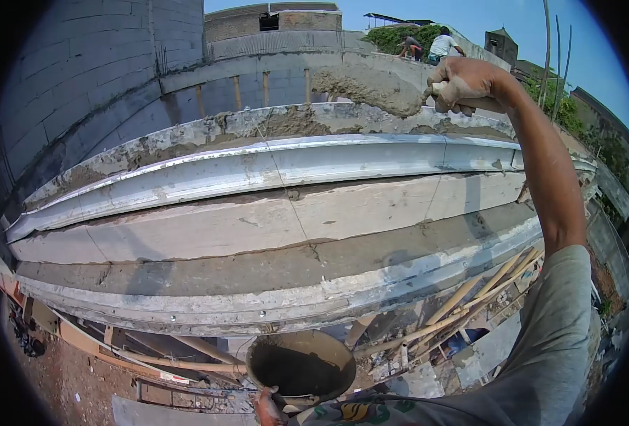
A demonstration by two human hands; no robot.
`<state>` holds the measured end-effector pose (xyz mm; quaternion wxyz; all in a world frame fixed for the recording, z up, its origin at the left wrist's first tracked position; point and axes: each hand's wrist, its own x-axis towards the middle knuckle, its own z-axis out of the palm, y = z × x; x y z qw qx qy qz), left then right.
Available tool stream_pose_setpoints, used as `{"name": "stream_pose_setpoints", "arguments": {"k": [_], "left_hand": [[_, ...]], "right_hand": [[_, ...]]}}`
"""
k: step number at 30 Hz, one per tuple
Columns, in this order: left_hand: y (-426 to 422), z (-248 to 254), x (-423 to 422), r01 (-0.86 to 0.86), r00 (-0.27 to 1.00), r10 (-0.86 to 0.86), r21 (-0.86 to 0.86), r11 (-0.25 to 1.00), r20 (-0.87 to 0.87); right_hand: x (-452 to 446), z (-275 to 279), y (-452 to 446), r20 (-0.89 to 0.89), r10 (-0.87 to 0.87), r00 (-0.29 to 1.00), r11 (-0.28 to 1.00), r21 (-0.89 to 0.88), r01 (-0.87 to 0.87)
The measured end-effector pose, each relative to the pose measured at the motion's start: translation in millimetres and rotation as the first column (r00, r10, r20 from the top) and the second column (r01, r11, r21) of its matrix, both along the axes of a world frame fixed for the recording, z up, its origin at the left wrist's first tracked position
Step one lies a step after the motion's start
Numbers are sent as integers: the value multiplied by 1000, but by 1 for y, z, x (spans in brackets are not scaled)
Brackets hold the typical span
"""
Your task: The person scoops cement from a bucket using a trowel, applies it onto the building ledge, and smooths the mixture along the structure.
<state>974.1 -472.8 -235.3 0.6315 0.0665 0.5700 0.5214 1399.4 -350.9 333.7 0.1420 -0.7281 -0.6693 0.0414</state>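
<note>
My right hand (463,85), raised at the upper right, is closed round the handle of a trowel (371,85) loaded with wet grey mortar. The trowel is held above the mortar-smeared top of a wall ledge (286,121). Low in the view, my left hand (268,407) is at the rim of a dark bucket (257,355); its fingers are partly hidden, and the bucket's inside is in shadow. Between the hands runs a long pale moulding (236,170), with a thin string hanging down across it.
Below the ledge are bamboo poles (456,302), planks and rubble. A grey block wall (87,85) rises at the left. Two people (442,46) crouch or bend on the far wall. A lower ledge (208,305) runs across above the bucket.
</note>
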Motion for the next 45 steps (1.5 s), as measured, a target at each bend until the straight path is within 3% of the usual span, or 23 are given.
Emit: {"name": "stream_pose_setpoints", "arguments": {"k": [1,2,4,7,11,14,17,19,20,22,23,24,25,26,27,30,33,35,37,38,41,43,45], "left_hand": [[-1,1,1,-10,1000,9,-17,1000,-24],[-3,0,1,-19,999,17,-31,999,-43],[-5,1,1,-37,997,33,-43,998,-76],[-12,3,-3,-72,990,66,-48,996,-125],[-20,9,-8,-122,977,108,-65,990,-185],[-27,18,-8,-160,962,138,-79,984,-235],[-30,6,-19,-125,965,122,1,992,-234],[-38,-20,-35,-77,974,96,99,992,-204],[-43,-1,-31,-67,976,84,90,994,-199],[-41,17,-26,-36,980,53,94,995,-193],[-40,26,-23,-2,978,52,239,971,-204],[-41,30,-23,-15,977,56,190,982,-208],[-43,30,-27,3,980,23,127,992,-198],[-44,59,-21,23,977,-9,65,998,-214],[-48,25,-31,44,959,-2,141,989,-284],[-47,31,-22,-12,972,58,199,980,-229],[-48,29,-28,77,961,-33,150,986,-273],[-51,27,-31,121,959,-105,45,992,-262],[-55,25,-25,111,966,-77,125,986,-248],[-60,17,-25,114,958,-71,142,983,-277],[-80,1,-28,124,950,-63,188,974,-304],[-89,-3,-31,165,946,-89,228,960,-312],[-89,9,-31,216,920,-129,203,955,-371]], "right_hand": [[7,-4,8,63,-65,996,997,50,62],[23,-18,23,320,-52,946,986,165,-1],[43,-50,50,748,-93,657,932,297,-207],[42,-70,54,805,-182,565,968,249,-44],[40,-69,41,721,-351,597,899,438,-1],[37,-74,38,865,-183,467,970,236,-57],[39,-81,33,734,-303,608,883,456,-110],[33,-85,30,785,-279,553,909,401,-111],[30,-87,28,827,-243,507,931,346,-117],[27,-82,22,762,-348,546,879,468,-92],[30,-86,19,704,-414,577,795,588,-147],[25,-82,17,716,-459,527,829,557,-35],[74,-76,34,722,-334,606,810,549,-206],[52,-84,17,716,-280,640,798,544,-259],[18,-98,-7,711,-187,678,783,524,-334],[-62,-147,-83,676,187,713,772,347,-532],[-129,-218,-132,555,588,588,729,-49,-683],[-168,-291,-125,425,764,486,639,-394,-660],[-202,-385,-113,280,777,564,602,-595,-532],[-208,-425,-107,338,799,497,600,-500,-624],[-229,-518,-93,430,743,513,661,-355,-661],[-244,-551,-91,445,742,502,653,-307,-693],[-263,-580,-89,455,756,471,644,-384,-662]]}}
